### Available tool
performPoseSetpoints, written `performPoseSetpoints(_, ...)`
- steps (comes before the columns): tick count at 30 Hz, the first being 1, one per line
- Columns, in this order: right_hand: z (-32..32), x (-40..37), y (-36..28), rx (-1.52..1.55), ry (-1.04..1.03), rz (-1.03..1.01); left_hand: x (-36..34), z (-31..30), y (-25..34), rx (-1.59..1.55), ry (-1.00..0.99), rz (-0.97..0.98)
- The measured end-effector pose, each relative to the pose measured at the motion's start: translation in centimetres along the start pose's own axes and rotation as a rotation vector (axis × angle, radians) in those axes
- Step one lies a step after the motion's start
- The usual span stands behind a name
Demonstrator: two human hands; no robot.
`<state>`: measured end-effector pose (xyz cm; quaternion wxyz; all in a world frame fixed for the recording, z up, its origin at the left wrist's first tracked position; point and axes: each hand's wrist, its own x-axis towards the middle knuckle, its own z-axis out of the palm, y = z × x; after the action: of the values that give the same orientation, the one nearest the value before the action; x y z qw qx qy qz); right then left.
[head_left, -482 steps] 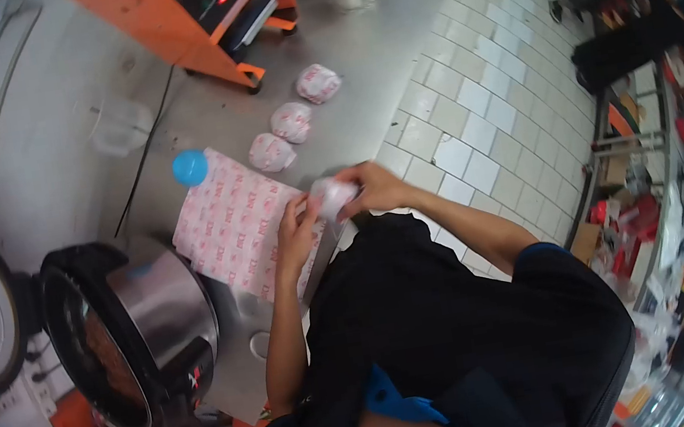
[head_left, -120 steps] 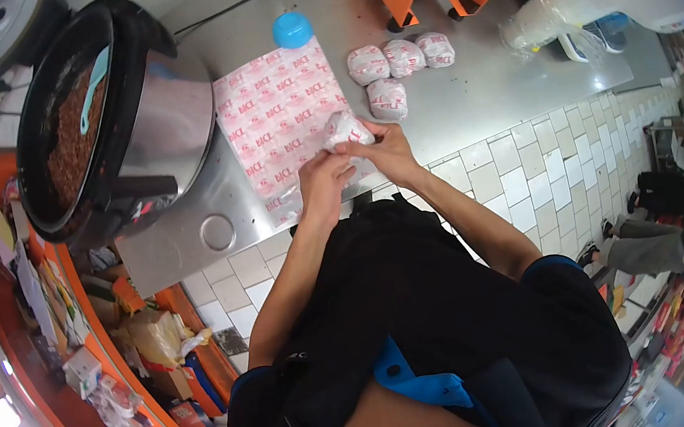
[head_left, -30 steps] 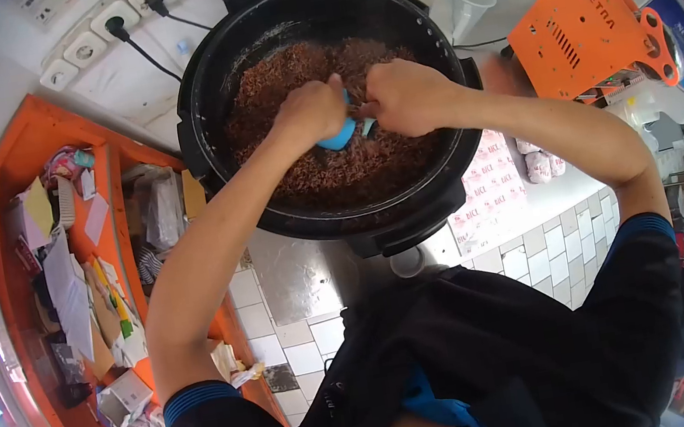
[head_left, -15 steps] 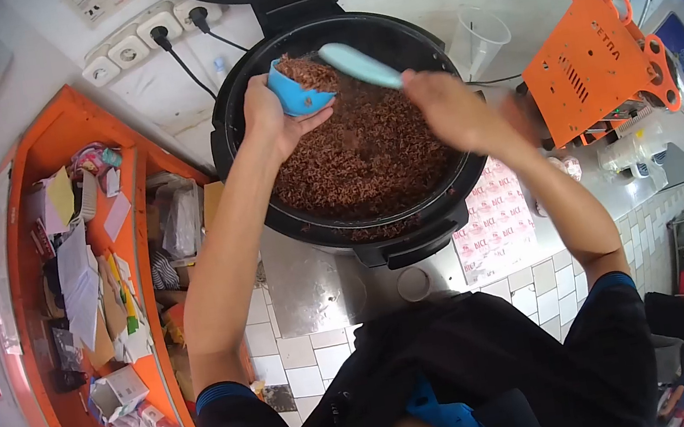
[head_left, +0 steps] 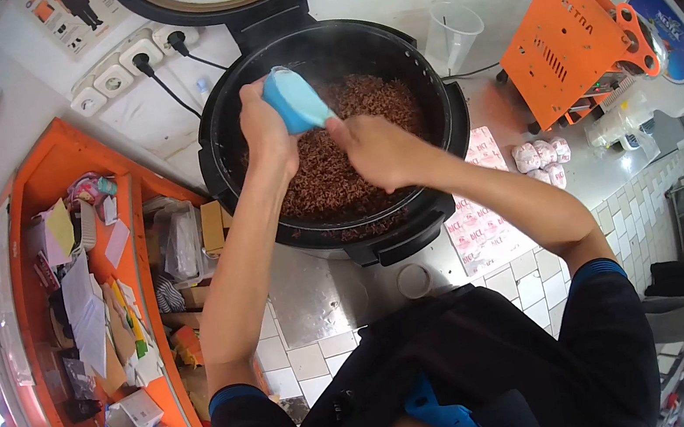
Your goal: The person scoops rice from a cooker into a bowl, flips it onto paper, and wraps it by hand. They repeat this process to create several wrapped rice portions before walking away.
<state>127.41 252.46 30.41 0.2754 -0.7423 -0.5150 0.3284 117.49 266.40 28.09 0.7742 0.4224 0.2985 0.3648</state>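
My left hand [head_left: 266,129] is wrapped round a blue bowl [head_left: 278,110] above the left part of a big black cooker [head_left: 413,243]. With my right hand [head_left: 376,148] I grip a pale blue paddle [head_left: 306,100], whose flat blade lies over the bowl's opening and hides what is inside. Below both hands, reddish-brown rice [head_left: 328,180] fills the lower part of the cooker. The cooker's lid [head_left: 240,3] stands open at the back.
An orange sealing machine [head_left: 559,40] stands at the right, near a clear plastic cup [head_left: 453,33]. Printed paper sheets [head_left: 482,232] and small wrapped packs [head_left: 541,155] lie right of the cooker. Orange shelves [head_left: 63,149] are at the left, below plugged sockets [head_left: 114,79].
The paddle has moved left from over the rice onto the bowl's opening, together with my right hand. The bowl has turned, and rice in it no longer shows. The view has shifted slightly.
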Motion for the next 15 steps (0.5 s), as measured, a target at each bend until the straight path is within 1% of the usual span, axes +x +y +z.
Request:
performPoseSetpoints(1,0.2,-0.7,0.3,0.083,-0.005,-0.028,0.0,0.2,-0.1,0.041,0.029,0.021)
performPoseSetpoints(2,-0.9,-1.0,0.4,0.067,-0.069,-0.014,-0.3,0.2,-0.1,0.043,0.023,0.02)
performPoseSetpoints(3,-2.3,-1.2,0.4,0.051,-0.133,-0.004,-0.8,0.0,0.0,-0.056,0.025,-0.005)
performPoseSetpoints(4,-2.9,-0.9,1.0,0.018,-0.038,-0.033,-1.5,-0.3,0.0,-0.149,0.033,-0.038)
performPoseSetpoints(5,-3.1,-0.5,1.6,-0.014,0.06,-0.062,-2.0,-0.3,-0.1,-0.14,0.034,-0.044)
performPoseSetpoints(6,-1.7,0.6,3.4,-0.147,0.23,-0.357,-2.1,0.2,0.0,-0.153,0.012,-0.025)
performPoseSetpoints(7,-0.5,0.1,2.6,-0.118,0.26,-0.234,-2.5,0.8,0.0,-0.164,-0.013,-0.012)
performPoseSetpoints(9,-0.9,0.0,2.6,-0.145,0.38,-0.24,-4.0,1.6,0.2,-0.168,-0.045,-0.019)
performPoseSetpoints(11,-3.2,1.1,3.8,-0.118,0.368,-0.21,-5.5,1.1,0.5,-0.366,-0.071,0.031)
performPoseSetpoints(12,-4.2,2.1,4.9,-0.167,0.3,-0.173,-7.0,1.0,1.2,-0.484,-0.184,0.017)
performPoseSetpoints(13,-4.7,2.9,5.9,-0.262,0.301,-0.206,-8.9,1.2,1.1,-0.604,-0.293,-0.018)
performPoseSetpoints(14,-4.4,2.4,6.4,-0.291,0.398,-0.169,-10.6,1.7,0.0,-0.602,-0.298,-0.074)
performPoseSetpoints(15,-4.9,0.8,7.5,-0.28,0.408,-0.124,-11.9,2.3,-0.9,-0.609,-0.451,0.026)
